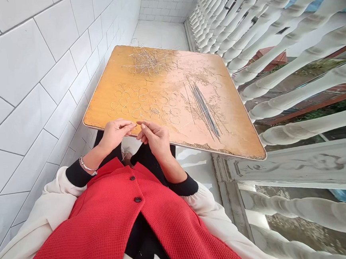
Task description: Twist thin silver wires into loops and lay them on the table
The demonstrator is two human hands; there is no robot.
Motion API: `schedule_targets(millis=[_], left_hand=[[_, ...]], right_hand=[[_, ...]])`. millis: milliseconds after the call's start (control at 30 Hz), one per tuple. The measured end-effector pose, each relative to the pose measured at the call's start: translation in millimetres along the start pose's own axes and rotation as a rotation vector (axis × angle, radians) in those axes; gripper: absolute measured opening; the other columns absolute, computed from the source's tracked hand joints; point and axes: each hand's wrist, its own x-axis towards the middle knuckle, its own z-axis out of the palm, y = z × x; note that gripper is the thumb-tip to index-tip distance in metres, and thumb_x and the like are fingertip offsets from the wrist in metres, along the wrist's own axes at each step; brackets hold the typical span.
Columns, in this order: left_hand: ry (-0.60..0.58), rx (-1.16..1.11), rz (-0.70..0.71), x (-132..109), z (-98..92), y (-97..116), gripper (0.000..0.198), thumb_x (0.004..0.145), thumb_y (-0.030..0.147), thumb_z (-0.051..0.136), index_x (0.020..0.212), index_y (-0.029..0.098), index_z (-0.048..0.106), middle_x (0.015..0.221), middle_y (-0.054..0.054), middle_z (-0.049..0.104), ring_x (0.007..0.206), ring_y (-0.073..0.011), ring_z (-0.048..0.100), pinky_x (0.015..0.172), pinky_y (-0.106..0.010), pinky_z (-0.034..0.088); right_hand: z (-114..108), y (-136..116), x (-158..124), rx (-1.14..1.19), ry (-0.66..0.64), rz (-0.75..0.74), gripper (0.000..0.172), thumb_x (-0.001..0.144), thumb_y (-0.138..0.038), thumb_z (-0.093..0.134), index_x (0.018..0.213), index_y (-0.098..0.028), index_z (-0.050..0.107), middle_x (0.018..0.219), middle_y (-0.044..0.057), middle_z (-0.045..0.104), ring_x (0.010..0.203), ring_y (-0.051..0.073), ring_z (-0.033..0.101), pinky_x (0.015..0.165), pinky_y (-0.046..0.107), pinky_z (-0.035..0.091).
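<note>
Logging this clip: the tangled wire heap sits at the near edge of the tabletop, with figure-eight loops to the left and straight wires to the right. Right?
No: the tangled wire heap sits at the far edge of the tabletop, as the head view shows, with figure-eight loops left and straight wires right.

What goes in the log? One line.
Left hand: beside right | Right hand: pinching, item unclear | Tabletop: wire loops, straight rods, tangled wire

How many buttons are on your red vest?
2. One button sits high on the front of the red vest, and the other button sits just below it. More may be hidden lower down, where the vest parts.
</note>
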Motion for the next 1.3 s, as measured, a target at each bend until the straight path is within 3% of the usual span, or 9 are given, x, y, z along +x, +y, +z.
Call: schedule_targets(millis=[167,367,500,633,733,833,1100,1300], left_hand=[[-0.044,-0.084,-0.093,-2.7,1.3,1.4,0.025,0.078,0.038,0.077,0.075,0.014,0.073,0.066,0.000,0.066,0.062,-0.0086,0.060,0.065,-0.023,0.051],[-0.056,-0.122,-0.156,-3.1,-3.0,7.9,0.026,0.079,0.038,0.078,0.075,0.014,0.070,0.067,0.000,0.066,0.060,-0.0079,0.060,0.063,-0.022,0.050],[-0.094,-0.097,-0.178,-2.0,-2.5,8.3,0.030,0.081,0.041,0.077,0.072,0.014,0.067,0.064,-0.001,0.065,0.057,-0.0077,0.059,0.061,-0.021,0.050],[-0.133,-0.088,-0.191,-2.0,-1.3,5.0,0.029,0.086,0.040,0.073,0.077,0.013,0.067,0.068,-0.002,0.068,0.057,-0.0077,0.062,0.056,-0.018,0.048],[-0.168,-0.046,-0.187,-2.8,-0.3,3.5,0.026,0.091,0.037,0.067,0.082,0.013,0.069,0.081,-0.006,0.074,0.053,-0.0060,0.061,0.046,-0.017,0.039],[-0.196,-0.049,-0.215,-3.5,0.8,4.6,0.026,0.094,0.035,0.062,0.083,0.012,0.067,0.085,-0.007,0.076,0.045,-0.0041,0.057,0.039,-0.018,0.029],[-0.222,-0.142,-0.273,-4.8,2.7,3.4,0.027,0.097,0.032,0.059,0.078,0.013,0.064,0.066,-0.004,0.071,0.043,-0.0040,0.053,0.042,-0.017,0.029],[-0.205,-0.101,-0.256,-5.3,2.9,3.3,0.023,0.094,0.033,0.062,0.089,0.012,0.073,0.069,-0.004,0.071,0.052,-0.0060,0.057,0.049,-0.018,0.035]], right_hand=[[2.3,3.8,1.4,-0.066,-0.046,0.005,0.054,0.088,-0.060,0.060,0.111,-0.014,0.073,0.057,-0.002,0.063,0.048,0.010,0.054,0.047,0.022,0.041],[-12.6,-6.6,9.6,-0.249,-0.025,-0.113,0.049,0.086,-0.064,0.062,0.081,-0.017,0.076,0.057,-0.001,0.061,0.049,0.009,0.047,0.048,0.023,0.038],[-15.2,-12.3,20.5,-0.099,-0.005,-0.056,0.047,0.076,-0.062,0.072,0.091,-0.017,0.077,0.063,-0.001,0.063,0.048,0.008,0.046,0.043,0.022,0.036],[-9.2,-10.4,27.4,0.030,-0.003,-0.010,0.039,0.072,-0.054,0.076,0.079,-0.016,0.072,0.062,-0.001,0.062,0.045,0.007,0.048,0.041,0.021,0.039],[-5.2,-7.3,26.5,0.056,0.037,-0.014,0.035,0.073,-0.050,0.076,0.077,-0.016,0.069,0.059,-0.001,0.061,0.043,0.008,0.050,0.042,0.022,0.044],[-4.2,-5.5,23.6,0.053,0.049,-0.016,0.033,0.073,-0.046,0.074,0.088,-0.017,0.071,0.059,-0.003,0.063,0.044,0.008,0.053,0.044,0.023,0.046],[-7.7,0.6,21.3,-0.252,0.140,-0.202,0.026,0.084,-0.036,0.057,0.094,-0.019,0.075,0.064,-0.001,0.065,0.050,0.011,0.058,0.049,0.024,0.046],[-9.9,0.1,21.3,-0.429,0.178,-0.315,0.024,0.088,-0.025,0.054,0.096,-0.020,0.077,0.074,0.003,0.071,0.062,0.015,0.065,0.062,0.030,0.051]])
